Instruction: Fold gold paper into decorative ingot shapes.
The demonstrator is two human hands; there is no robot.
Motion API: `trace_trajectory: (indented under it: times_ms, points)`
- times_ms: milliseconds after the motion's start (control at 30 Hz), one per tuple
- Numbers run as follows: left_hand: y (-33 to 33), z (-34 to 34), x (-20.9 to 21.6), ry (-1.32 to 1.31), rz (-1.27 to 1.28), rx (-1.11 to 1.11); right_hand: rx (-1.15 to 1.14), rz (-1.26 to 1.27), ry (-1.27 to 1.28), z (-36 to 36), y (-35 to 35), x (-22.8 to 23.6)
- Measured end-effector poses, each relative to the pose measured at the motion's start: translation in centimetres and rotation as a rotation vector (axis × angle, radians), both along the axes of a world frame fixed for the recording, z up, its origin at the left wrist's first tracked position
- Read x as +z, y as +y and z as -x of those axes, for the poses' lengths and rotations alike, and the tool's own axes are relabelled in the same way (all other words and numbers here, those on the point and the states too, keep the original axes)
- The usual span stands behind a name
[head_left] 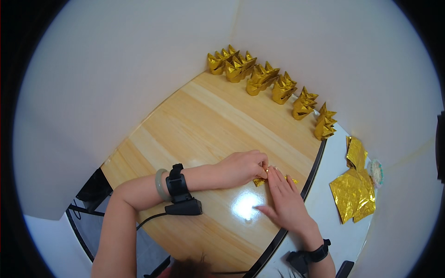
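While left hand (243,167) pinches gold foil piece (260,181), right hand (285,200) flat, fingers (277,178) pressing

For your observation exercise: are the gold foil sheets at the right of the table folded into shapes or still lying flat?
Lying flat. The gold foil sheets lie spread in a loose pile, creased, unlike the standing folded gold pieces along the wall.

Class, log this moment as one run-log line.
left hand: pinching gold foil | right hand: pressing foil on table | folded pieces: rowed along wall | sheets: right
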State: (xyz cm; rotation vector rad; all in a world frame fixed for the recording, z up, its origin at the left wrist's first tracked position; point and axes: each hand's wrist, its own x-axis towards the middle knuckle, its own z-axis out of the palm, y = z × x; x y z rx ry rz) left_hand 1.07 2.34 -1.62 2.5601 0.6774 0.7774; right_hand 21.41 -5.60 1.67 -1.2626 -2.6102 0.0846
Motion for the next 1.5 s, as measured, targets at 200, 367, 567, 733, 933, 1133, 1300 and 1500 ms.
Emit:
trace_trajectory:
  times_ms: [200,367,567,733,933,1133,1300,1500]
  points:
    - [-0.2,0.0,0.3,-0.005,-0.031,-0.003,-0.046,0.138,-0.225,-1.7,-0.4,0.4]
    - [-0.8,0.3,1.3,0.034,0.005,-0.007,-0.103,0.15,-0.289,-3.7,-0.5,1.1]
    - [-0.7,0.0,1.2,0.095,-0.048,0.008,-0.22,0.064,-0.158,-4.8,-2.1,0.3]
    - [-0.9,-0.2,1.8,0.171,-0.126,0.044,-0.295,0.076,0.167,-2.4,-3.4,0.9]
    - [-0.9,-1.0,2.0,0.197,0.01,0.007,-0.223,0.279,0.374,-0.3,-4.7,0.6]
    - [0.4,0.0,1.8,0.248,0.314,-0.092,-0.2,0.294,0.356,-0.1,-3.4,0.5]
    - [1.0,0.5,1.7,0.255,0.377,-0.144,0.095,-0.015,0.121,0.0,-1.4,0.7]
    - [1.3,1.0,1.9,0.256,0.383,-0.212,0.127,0.008,0.109,-0.3,-0.9,1.3]
